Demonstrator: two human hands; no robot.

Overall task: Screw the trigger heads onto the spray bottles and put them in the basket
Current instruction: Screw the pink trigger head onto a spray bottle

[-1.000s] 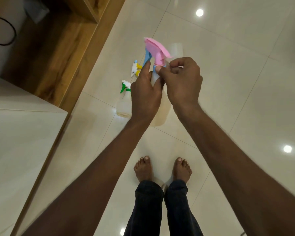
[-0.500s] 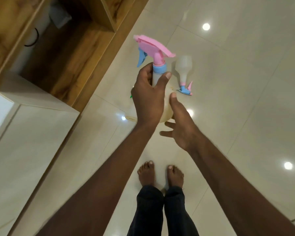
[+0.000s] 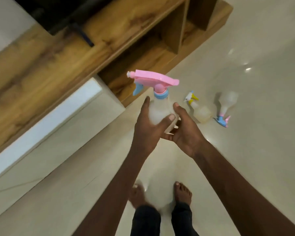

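Half a second ago only the left hand held the bottle while the right hung open below it; now the right hand has come up to cup the lower right side, its thumb laid up the wall and its fingers curled under the base. A second ago the right fingertips were pinching at the collar, so the turning appears finished and the grip has changed from screwing to carrying. Judgement: this spray bottle is assembled and ready for the basket, which is not in view. Left-hand fingers are wrapped round the body, thumb pressed across the front. The bottle is held upright in the air above the floor, in front of the wooden shelf unit. It is translucent white, with a pink trigger head, a blue lever and a blue collar seated square on the neck. On the floor to the right lie a yellow-and-white bottle and a pink-and-blue bottle, both on their sides with heads fitted; how tightly, I cannot tell. View is motion-blurred.
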